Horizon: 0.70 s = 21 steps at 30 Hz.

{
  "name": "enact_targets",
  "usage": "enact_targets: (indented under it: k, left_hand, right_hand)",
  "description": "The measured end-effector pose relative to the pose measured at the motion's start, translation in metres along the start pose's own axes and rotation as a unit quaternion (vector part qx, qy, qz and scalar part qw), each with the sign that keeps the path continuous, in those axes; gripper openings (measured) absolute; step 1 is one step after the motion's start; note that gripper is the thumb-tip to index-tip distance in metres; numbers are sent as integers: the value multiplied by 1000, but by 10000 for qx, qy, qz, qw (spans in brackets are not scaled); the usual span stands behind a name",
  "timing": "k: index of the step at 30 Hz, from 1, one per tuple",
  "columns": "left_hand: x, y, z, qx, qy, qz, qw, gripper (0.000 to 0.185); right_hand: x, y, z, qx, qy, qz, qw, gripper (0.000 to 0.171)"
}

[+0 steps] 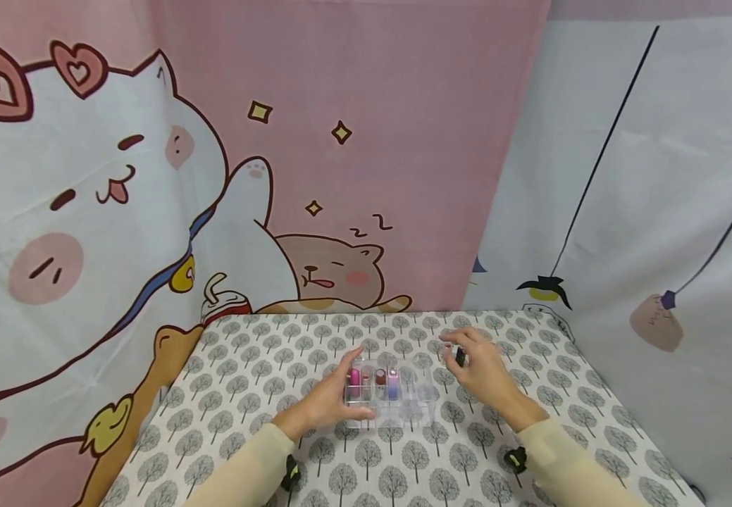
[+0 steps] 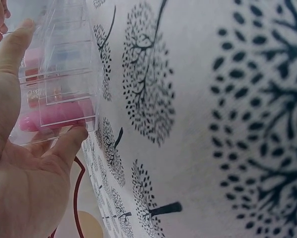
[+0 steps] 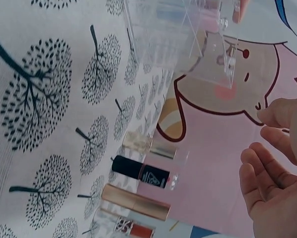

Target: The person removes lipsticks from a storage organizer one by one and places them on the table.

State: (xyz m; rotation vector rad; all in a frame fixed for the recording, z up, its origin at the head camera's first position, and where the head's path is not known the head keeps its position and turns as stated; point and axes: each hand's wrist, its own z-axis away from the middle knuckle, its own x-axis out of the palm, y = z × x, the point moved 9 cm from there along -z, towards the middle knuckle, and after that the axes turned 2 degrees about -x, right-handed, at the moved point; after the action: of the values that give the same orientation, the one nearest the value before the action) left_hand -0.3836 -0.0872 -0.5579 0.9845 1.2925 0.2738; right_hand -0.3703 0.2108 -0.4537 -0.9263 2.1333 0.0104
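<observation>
**Left hand on the clear box, right hand loose beside it**

Your left hand point(image 1: 326, 403) grips a clear plastic box point(image 1: 386, 394), thumb along one wall and fingers curled under its near edge. Pink and red tubes point(image 1: 373, 380) stand inside it, just beyond your fingertips. Your right hand point(image 1: 481, 367) hovers just right of the box, fingers relaxed, holding nothing. A small dark bottle point(image 1: 460, 357) lies on the tree-print tablecloth point(image 1: 245, 394) by its fingers.

Count on the bench point(image 1: 264, 451)

One clear organizer point(image 1: 386, 396) holding four lipsticks point(image 1: 381, 378); four cosmetic tubes point(image 3: 141, 173) lying loose.
</observation>
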Motion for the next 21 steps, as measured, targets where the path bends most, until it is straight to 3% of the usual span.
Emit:
enact_targets:
  k: [11, 21]
  left_hand:
    - [0, -1, 0, 43, 32, 32, 10000, 138]
    - [0, -2, -1, 64, 20, 47, 10000, 138]
  right_hand:
    - [20, -23, 1, -360, -288, -93, 9989, 39]
    - [38, -41, -2, -316, -808, -266, 9959, 41]
